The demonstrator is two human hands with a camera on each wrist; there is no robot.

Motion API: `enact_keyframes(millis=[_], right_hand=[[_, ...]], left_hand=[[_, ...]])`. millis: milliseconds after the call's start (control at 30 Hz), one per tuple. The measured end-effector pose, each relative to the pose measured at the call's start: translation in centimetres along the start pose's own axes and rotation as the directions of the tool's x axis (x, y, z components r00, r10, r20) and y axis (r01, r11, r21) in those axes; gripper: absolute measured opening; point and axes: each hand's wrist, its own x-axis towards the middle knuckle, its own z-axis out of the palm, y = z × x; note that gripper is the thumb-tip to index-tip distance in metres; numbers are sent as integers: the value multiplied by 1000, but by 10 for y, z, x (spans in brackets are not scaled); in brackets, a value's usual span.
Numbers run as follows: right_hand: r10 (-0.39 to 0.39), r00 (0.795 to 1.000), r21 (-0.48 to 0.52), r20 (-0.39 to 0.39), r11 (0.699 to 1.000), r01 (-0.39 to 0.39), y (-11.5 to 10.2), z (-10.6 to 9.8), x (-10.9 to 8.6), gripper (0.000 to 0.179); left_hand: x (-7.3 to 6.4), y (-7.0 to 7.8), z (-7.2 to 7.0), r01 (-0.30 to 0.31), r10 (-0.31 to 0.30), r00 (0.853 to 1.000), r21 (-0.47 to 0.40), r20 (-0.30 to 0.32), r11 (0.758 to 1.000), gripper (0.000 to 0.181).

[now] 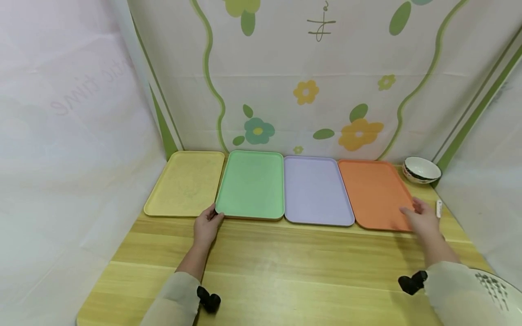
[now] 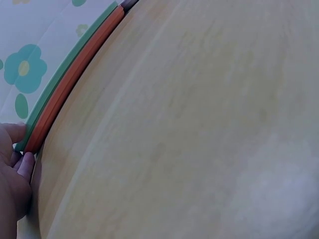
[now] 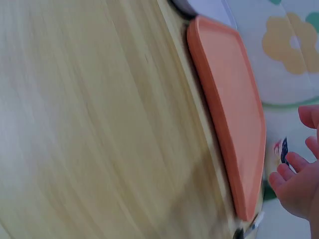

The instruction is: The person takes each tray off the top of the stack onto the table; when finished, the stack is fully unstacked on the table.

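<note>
My left hand (image 1: 207, 226) grips the near left corner of a green tray (image 1: 250, 183). In the left wrist view an orange-red tray (image 2: 74, 74) lies directly under the green one, with the thumb at the green rim and fingertips against the lower tray. My right hand (image 1: 424, 219) hovers by the right edge of an orange tray (image 1: 375, 192), fingers loosely spread and holding nothing. The right wrist view has this hand (image 3: 299, 186) beyond the tray's end. Between those two trays lies a purple tray (image 1: 318, 190).
A yellow tray (image 1: 185, 183) sits at the far left of the row. At the back right corner stands a patterned bowl (image 1: 422, 171), with a small white handle-like piece (image 1: 439, 208) nearer. A large patterned dish (image 1: 503, 294) is at the lower right. Printed cloth (image 1: 277, 59) hangs behind.
</note>
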Motion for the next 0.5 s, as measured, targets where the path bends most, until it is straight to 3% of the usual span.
enact_keyframes(millis=[200, 500], right_hand=[[-60, 998, 52, 7, 997, 59, -20, 29, -6, 75], [-116, 990, 152, 76, 983, 104, -38, 78, -15, 76]], left_hand=[[1, -1, 1, 7, -7, 1000, -13, 11, 1000, 55], [1, -2, 0, 10, -10, 1000, -16, 9, 1000, 55]])
